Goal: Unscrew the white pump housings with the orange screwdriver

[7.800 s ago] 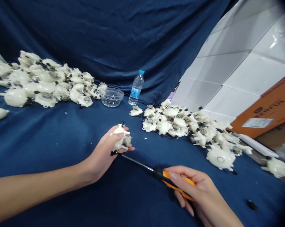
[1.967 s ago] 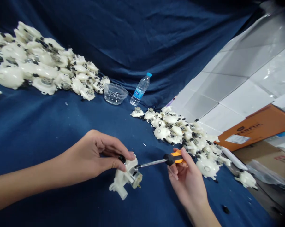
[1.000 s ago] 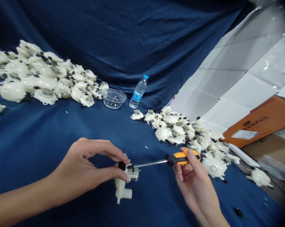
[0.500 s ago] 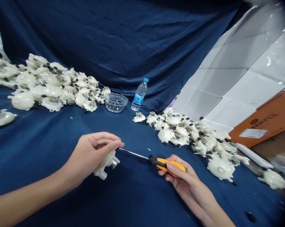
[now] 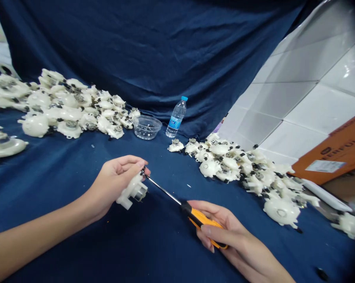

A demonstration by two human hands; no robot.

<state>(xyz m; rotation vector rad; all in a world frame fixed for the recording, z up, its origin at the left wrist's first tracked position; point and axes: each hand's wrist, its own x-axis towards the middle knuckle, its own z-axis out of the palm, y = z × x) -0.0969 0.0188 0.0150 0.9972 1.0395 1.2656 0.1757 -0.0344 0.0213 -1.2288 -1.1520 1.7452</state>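
My left hand [image 5: 118,181] is closed around a white plastic housing [image 5: 133,191] with a round metal part and short tube stubs, held above the blue cloth. A small black piece [image 5: 142,171] shows at its upper end by my fingertips. My right hand [image 5: 224,230] grips the yellow and black handle of a screwdriver [image 5: 205,220]. The metal shaft slants up and left, and its tip is at or very near the black piece; whether it touches I cannot tell. My left palm and fingers hide part of the housing.
A heap of similar white housings [image 5: 68,106] lies at the back left, another heap [image 5: 230,157] at the right. Between them stand a clear plastic bowl [image 5: 147,127] with small items and a water bottle [image 5: 176,118]. An orange carton [image 5: 336,149] is at the far right.
The screwdriver handle has dropped lower, so its shaft slants more steeply. My left hand has risen slightly with the housing, turning it a little. The whole view has shifted slightly.
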